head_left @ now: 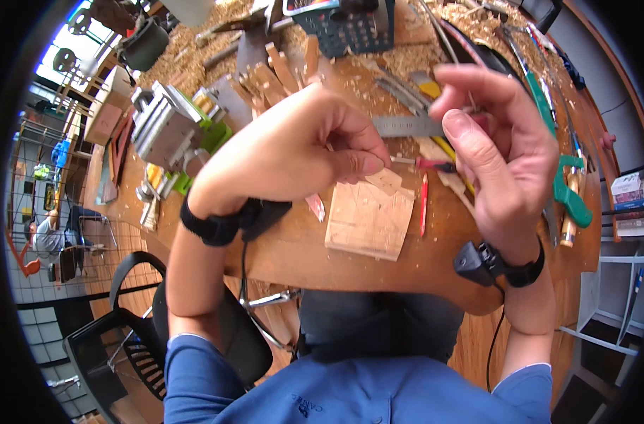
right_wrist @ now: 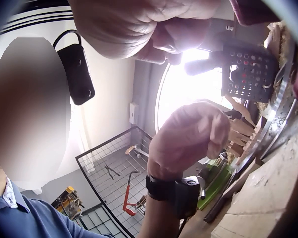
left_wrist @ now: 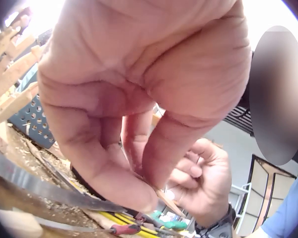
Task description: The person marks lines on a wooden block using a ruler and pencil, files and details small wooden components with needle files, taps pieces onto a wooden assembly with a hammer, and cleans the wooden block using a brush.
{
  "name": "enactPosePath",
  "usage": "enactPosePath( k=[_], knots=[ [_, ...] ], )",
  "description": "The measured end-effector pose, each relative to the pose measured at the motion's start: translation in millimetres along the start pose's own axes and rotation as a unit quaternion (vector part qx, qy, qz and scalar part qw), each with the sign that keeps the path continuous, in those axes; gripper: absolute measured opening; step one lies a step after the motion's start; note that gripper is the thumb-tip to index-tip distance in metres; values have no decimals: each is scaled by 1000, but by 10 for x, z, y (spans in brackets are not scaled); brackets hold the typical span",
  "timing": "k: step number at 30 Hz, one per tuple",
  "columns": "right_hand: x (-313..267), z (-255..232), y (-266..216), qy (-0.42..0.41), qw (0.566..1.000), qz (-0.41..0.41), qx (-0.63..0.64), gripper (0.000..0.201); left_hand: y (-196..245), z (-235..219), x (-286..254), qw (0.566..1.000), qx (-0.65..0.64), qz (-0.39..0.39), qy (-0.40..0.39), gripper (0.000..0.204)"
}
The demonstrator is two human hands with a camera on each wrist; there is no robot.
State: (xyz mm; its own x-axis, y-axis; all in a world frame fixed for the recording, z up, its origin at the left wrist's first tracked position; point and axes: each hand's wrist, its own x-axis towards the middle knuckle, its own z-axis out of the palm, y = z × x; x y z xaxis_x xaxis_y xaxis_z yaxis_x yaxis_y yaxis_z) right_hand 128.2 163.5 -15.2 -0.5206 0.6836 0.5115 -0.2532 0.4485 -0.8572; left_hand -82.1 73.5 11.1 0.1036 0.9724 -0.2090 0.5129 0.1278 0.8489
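Workbench [head_left: 286, 258] is crowded. Wooden board [head_left: 370, 225], pencil lines on its face, lies flat near the front edge, roughly square-on to the person. Red pencil [head_left: 424, 205] lies just right of it, pointing roughly away from the body. Beyond the board: screwdriver [head_left: 436, 165], handle to the right, shaft toward the left hand; then steel ruler [head_left: 411, 126] running crosswise. Both sit close behind the work spot, main clutter there. Farther out: perforated plastic basket [head_left: 353, 30], wood shavings [head_left: 406, 58], upright wooden pieces [head_left: 283, 69]. Metal vise [head_left: 168, 128] with green parts on the left side, green-handled tool [head_left: 572, 198] on the right.

Thin wood piece [head_left: 387, 181] is at the left hand's fingertips, over the board's far edge in the head view. Long axis slants from the fingertips down and right in that view, free end toward the right-hand side. Left wrist view has it almost edge-on, sloping down toward the right hand. Whether it touches the board: can't tell.

Left hand [head_left: 286, 152]: thumb and fingertips together, clamped on the thin wood piece, wrist bent over. Right hand [head_left: 502, 145]: raised right of the board, apart from the piece, fingers bent, thumb alongside. Can't tell if the fingertips close on something small; the fingers hide it.
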Motion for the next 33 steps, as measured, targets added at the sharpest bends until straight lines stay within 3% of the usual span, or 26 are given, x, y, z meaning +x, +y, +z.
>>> enactPosePath(
  k=[2, 4, 8, 10, 12, 13, 14, 16, 18, 20, 21, 23, 26, 28, 31, 33],
  knots=[
    [3, -76, -99, -50, 998, 24, 12, 36, 12, -28, 35, 997, 50, 1, -65, 11],
    [14, -75, -189, -111, 991, 81, -10, 42, -82, -7, 63, 995, 62, -35, -73, 9],
    [-57, -72, -103, -132, 988, 61, 44, 25, -98, 53, 99, 990, 80, -74, -87, 11],
    [-23, -161, -130, -152, 986, 62, -6, 14, -113, 78, 109, 991, 41, -89, -86, 15],
    [41, -200, -47, -137, 985, -66, -78, 11, -122, 92, 110, 991, 59, -94, -75, 17],
    [82, -271, 24, -145, 973, -134, -121, 11, -136, 90, 119, 992, 95, -59, -64, 16],
    [76, -282, 4, -147, 973, -132, -122, 11, -150, 93, 128, 990, 130, -24, -54, 16],
    [56, -315, -59, -105, 994, -27, -3, 16, -166, 112, 141, 990, 128, -26, -49, 15],
    [147, -525, 136, -124, 987, -51, 90, 24, -150, 119, 143, 991, 125, -27, -45, 14],
    [172, -654, 205, -50, 982, -33, 181, 27, -119, 109, 119, 992, 115, -46, -36, 16],
    [189, -700, 224, -52, 982, -30, 180, 27, -209, 122, 137, 995, 94, -21, -39, 17],
    [228, -744, 241, -100, 949, -24, 297, 36, -196, 133, 128, 993, 111, -20, -33, 16],
    [212, -686, 255, -161, 953, -3, 255, 43, -203, 164, 106, 989, 148, 18, -10, 15],
    [54, -488, 193, -130, 990, -58, 28, 50, -220, 169, 90, 985, 165, 53, 6, 15],
    [-38, -77, 102, -157, 982, -105, 9, 46, -299, 173, 88, 980, 187, 71, -7, 21],
    [-75, -9, 124, -157, 983, -95, 9, 45, -351, 240, 116, 958, 225, 158, 81, 14]
  ],
)
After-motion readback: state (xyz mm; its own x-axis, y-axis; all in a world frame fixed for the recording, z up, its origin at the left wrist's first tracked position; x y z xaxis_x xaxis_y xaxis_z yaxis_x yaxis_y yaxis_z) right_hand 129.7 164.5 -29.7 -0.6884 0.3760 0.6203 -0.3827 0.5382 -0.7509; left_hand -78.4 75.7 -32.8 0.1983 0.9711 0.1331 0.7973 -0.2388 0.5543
